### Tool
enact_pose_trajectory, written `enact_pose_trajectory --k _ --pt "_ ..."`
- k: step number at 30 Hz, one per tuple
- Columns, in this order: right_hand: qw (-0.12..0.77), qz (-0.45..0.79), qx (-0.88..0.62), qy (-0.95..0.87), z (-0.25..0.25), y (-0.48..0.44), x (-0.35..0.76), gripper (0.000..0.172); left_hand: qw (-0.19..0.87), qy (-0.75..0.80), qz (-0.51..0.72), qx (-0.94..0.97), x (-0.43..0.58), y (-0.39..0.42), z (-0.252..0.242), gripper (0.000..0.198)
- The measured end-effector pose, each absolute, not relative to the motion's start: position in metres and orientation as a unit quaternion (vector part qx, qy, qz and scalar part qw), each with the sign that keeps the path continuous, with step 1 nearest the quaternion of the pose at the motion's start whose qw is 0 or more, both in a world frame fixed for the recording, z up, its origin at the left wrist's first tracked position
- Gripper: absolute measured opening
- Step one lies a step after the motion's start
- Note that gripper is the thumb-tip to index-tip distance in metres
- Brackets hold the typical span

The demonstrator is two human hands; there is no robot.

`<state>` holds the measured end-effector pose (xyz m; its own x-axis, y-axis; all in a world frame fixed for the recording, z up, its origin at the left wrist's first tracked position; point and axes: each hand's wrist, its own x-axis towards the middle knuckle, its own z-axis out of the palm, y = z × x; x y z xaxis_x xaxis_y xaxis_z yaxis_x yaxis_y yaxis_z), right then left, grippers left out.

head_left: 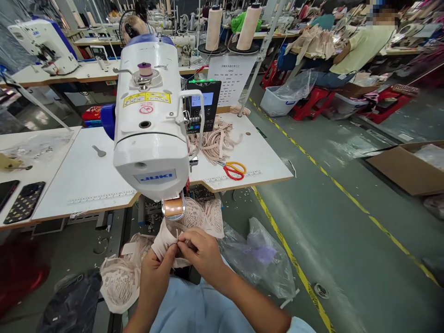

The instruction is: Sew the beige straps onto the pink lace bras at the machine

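Note:
A beige bra with lace cups (120, 282) hangs below the head of a white sewing machine (152, 152), partly draped over the machine's narrow arm. My left hand (157, 270) is closed on a folded band of the bra, thumb on top. Close beside it, my right hand (204, 254) pinches the same fabric between thumb and forefinger, where a thin strip end sticks up. The fingertips of both hands nearly meet just in front of the orange-brown plate (174, 206) under the machine head. The needle area is hidden from this angle.
On the white table (267, 152) to the right lie scissors (234, 170) with red and yellow handles and a pile of beige straps (217, 141). A phone (26, 201) rests at the left. A clear plastic bag (258, 254) is at the right, low down. A co-worker (367, 46) sits farther back.

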<state>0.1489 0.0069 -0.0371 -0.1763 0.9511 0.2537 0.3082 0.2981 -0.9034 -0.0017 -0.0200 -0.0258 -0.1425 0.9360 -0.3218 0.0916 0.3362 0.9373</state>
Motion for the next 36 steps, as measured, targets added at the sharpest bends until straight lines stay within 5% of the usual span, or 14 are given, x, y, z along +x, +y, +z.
enact_pose_trajectory --k 7,21,36 --pt "0.436 0.364 -0.473 -0.673 -0.039 0.008 0.151 0.007 0.519 0.633 0.389 0.422 0.001 -0.017 -0.026 0.047" --pt "0.349 0.442 -0.376 -0.736 -0.038 0.032 0.173 0.011 0.482 0.606 0.334 0.538 -0.005 -0.007 -0.019 0.029" --pt "0.305 0.553 -0.447 -0.634 -0.041 0.030 0.180 0.010 0.457 0.605 0.265 0.596 -0.010 0.003 -0.016 0.026"
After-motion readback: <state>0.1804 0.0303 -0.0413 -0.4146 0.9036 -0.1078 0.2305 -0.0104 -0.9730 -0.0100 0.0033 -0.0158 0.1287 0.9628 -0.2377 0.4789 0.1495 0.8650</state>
